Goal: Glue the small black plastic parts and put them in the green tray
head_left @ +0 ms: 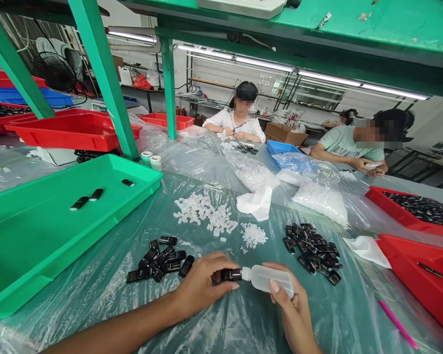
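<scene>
My left hand [201,285] pinches a small black plastic part [231,275] low in the middle of the view. My right hand [293,307] grips a small translucent squeeze bottle [271,279], lying sideways, with its white nozzle touching the black part. A heap of black parts [162,260] lies just left of my left hand. Another heap of black parts [312,250] lies to the right of the bottle. Small white plastic pieces [206,214] are scattered farther back.
A green tray [29,236] with three black parts sits at left. Red trays [417,260] stand at right, red trays [70,130] at back left. Bags of white pieces [319,196], a white cloth [256,201] and a pink stick [396,322] lie on the plastic-covered table. Two people work opposite.
</scene>
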`<action>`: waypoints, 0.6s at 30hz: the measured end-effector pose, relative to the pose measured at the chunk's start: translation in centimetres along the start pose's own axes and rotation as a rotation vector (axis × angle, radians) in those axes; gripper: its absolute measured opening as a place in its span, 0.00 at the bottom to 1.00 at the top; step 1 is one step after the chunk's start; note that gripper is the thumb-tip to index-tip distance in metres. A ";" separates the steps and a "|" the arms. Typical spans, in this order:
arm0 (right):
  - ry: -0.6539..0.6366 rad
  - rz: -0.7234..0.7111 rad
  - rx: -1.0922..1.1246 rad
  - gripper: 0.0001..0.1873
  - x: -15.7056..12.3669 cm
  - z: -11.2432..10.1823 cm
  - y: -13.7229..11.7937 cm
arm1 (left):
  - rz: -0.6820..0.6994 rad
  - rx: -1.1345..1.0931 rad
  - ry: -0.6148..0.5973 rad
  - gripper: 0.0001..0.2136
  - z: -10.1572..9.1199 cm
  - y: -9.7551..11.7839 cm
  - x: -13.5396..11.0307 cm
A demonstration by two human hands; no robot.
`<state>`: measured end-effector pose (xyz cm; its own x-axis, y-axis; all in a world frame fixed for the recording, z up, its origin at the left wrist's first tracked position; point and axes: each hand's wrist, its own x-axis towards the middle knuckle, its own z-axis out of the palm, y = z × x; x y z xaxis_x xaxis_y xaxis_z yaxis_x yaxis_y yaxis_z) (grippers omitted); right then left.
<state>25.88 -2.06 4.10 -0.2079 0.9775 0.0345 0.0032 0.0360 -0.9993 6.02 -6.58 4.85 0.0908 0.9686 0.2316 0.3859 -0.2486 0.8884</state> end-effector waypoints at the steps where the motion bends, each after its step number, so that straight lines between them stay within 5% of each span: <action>1: 0.013 -0.005 -0.009 0.19 0.0 0.0 -0.1 | 0.004 -0.006 -0.001 0.10 0.0 0.0 0.0; 11: 0.031 -0.008 -0.067 0.18 -0.3 0.2 -0.7 | -0.007 -0.035 -0.005 0.11 0.1 -0.2 0.1; 18: -0.062 0.047 0.143 0.18 0.4 -0.7 0.8 | -0.072 -0.255 0.022 0.11 0.0 0.1 0.3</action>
<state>26.50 -1.52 3.28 -0.2704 0.9627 -0.0085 -0.1237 -0.0435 -0.9914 6.12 -6.28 5.06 0.0508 0.9841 0.1704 0.1462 -0.1761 0.9734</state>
